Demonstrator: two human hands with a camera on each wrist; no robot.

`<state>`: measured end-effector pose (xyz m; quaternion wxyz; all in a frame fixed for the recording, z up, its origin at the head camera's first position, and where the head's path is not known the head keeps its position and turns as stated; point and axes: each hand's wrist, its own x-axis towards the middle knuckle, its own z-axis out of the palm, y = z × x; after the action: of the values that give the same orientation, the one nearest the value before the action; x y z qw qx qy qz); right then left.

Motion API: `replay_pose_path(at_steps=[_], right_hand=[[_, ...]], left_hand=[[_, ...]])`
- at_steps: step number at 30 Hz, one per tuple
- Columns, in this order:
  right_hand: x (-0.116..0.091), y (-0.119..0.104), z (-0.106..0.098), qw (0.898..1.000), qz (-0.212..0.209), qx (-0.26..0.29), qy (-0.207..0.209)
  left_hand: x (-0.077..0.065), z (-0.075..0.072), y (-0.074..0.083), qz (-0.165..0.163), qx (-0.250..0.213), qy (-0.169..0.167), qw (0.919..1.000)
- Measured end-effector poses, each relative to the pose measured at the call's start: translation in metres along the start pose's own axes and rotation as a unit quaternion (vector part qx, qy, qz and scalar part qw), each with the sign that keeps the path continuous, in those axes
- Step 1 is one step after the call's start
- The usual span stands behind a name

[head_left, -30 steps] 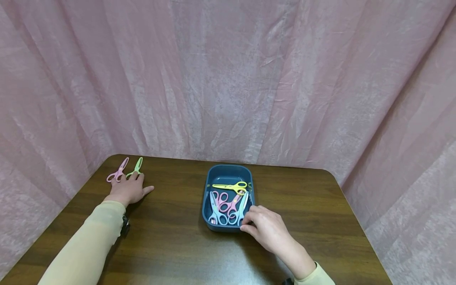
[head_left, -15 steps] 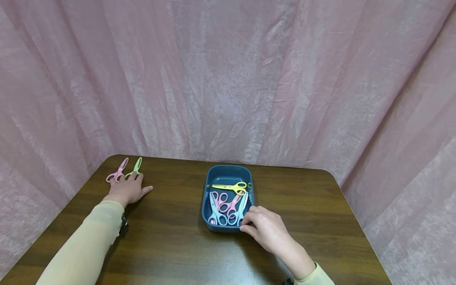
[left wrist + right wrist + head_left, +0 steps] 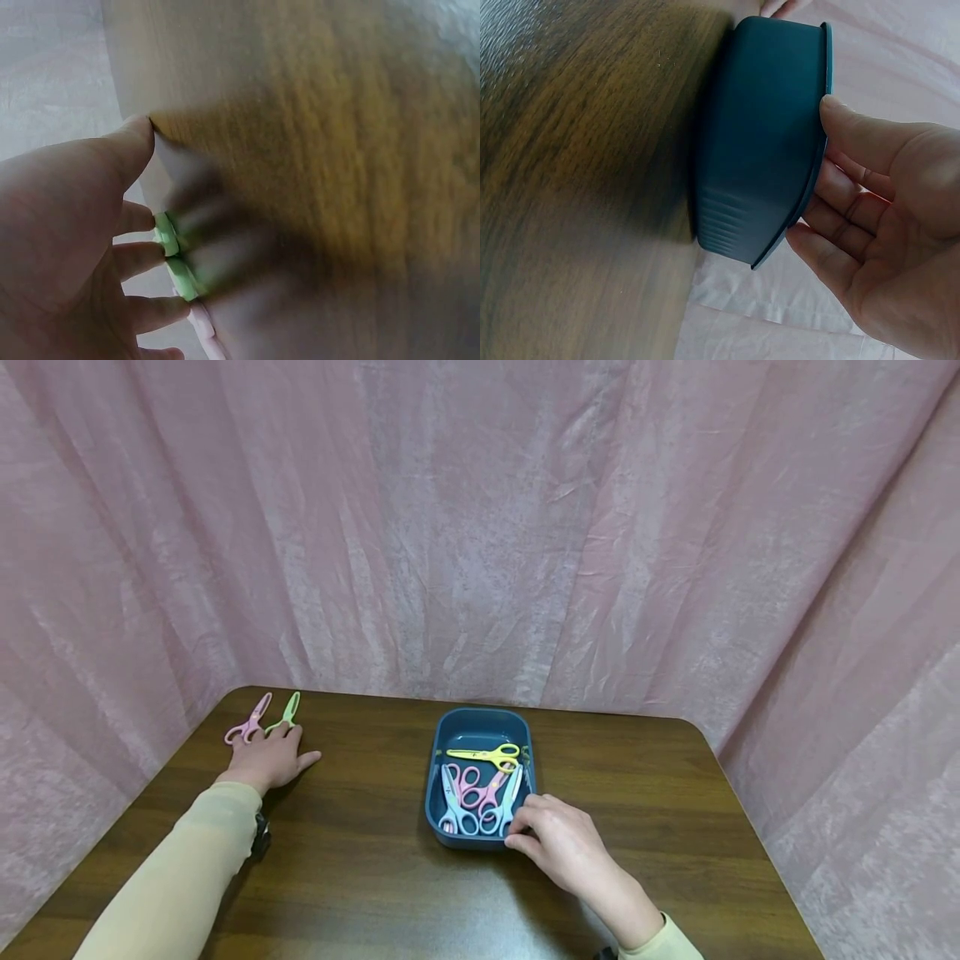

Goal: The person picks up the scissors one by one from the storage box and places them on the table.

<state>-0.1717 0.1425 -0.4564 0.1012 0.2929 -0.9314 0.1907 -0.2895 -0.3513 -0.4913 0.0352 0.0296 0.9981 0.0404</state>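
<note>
Two loose pairs at the far left of the desk (image 3: 360,827): pink scissors (image 3: 260,706) and green scissors (image 3: 291,710), side by side, blades away, handles toward the near side. Left hand (image 3: 266,762): fingers spread, nearly straight, tips touching the green handles and apparently the pink one, nothing gripped; handle end probably favoured as the easier to reach. One blue tray (image 3: 480,843), mid-desk, upright, base flat. Right hand (image 3: 562,843): fingers curled at the near right corner, rim pinched against the thumb; probably a steadying hold. Contents: yellow scissors (image 3: 491,755), crosswise, farthest back; left blue scissors (image 3: 451,792) and right blue scissors (image 3: 511,792), lengthwise by opposite walls, handles toward the near wall; pink pairs (image 3: 491,791) between, overlapped, exact count uncertain. Lengthwise lie probably owed to narrow walls.
</note>
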Motion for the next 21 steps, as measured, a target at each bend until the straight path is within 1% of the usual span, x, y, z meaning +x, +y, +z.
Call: replay_pose_path(at_steps=[10,15,21], right_hand=[[-0.0001,-0.0009,-0.0011,1.0,0.001,0.001,0.003],[0.0005,-0.0004,-0.0009,1.0,0.0,-0.001,0.004],[0.0008,-0.0001,0.0002,1.0,-0.003,-0.001,0.003]], left_hand=[[0.0,-0.0025,0.0006,0.0,-0.009,-0.001,1.0],[-0.0008,-0.0043,0.0036,-0.001,-0.002,0.011,0.9999],[-0.0049,-0.0015,0.0084,0.001,-0.001,0.023,0.9997]])
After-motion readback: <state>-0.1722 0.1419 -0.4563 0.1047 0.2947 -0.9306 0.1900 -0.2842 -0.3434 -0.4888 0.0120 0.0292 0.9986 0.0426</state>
